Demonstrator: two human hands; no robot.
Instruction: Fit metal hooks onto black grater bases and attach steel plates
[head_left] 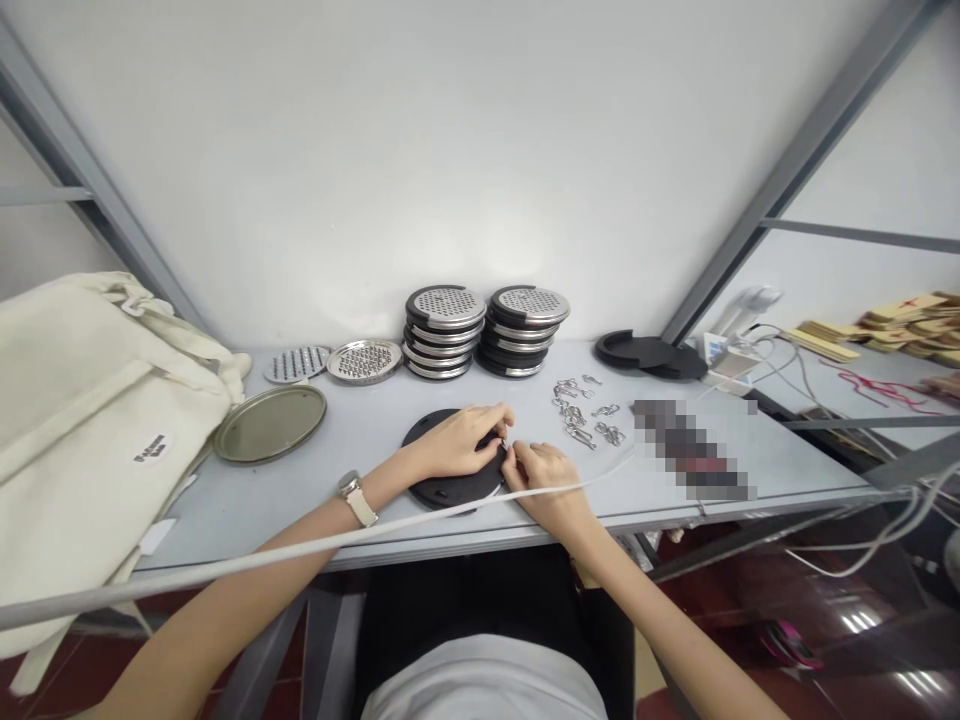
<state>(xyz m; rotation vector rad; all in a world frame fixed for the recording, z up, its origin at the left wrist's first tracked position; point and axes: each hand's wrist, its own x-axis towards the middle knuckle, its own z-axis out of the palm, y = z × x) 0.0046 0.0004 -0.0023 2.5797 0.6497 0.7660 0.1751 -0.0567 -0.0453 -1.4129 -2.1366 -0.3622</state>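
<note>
A round black holder [450, 487] lies on the table in front of me, a thin metallic rim showing at its lower right. My left hand [469, 440], with a watch on the wrist, reaches across it and closes its fingers at the holder's right edge. There my right hand [546, 485] pinches a small metal clasp [505, 444] between thumb and fingertips, against that edge. Fingers hide most of this clasp. To the right lie several loose silver clasps [571, 412] in a scattered group.
Behind the holder stand two stacks of black-rimmed grater discs [444, 335]. Loose grater plates [365, 361] and a round lid [271, 424] lie left, beside a cream bag [97, 400]. More black holders [637, 350] sit back right. A white cord [420, 518] crosses in front.
</note>
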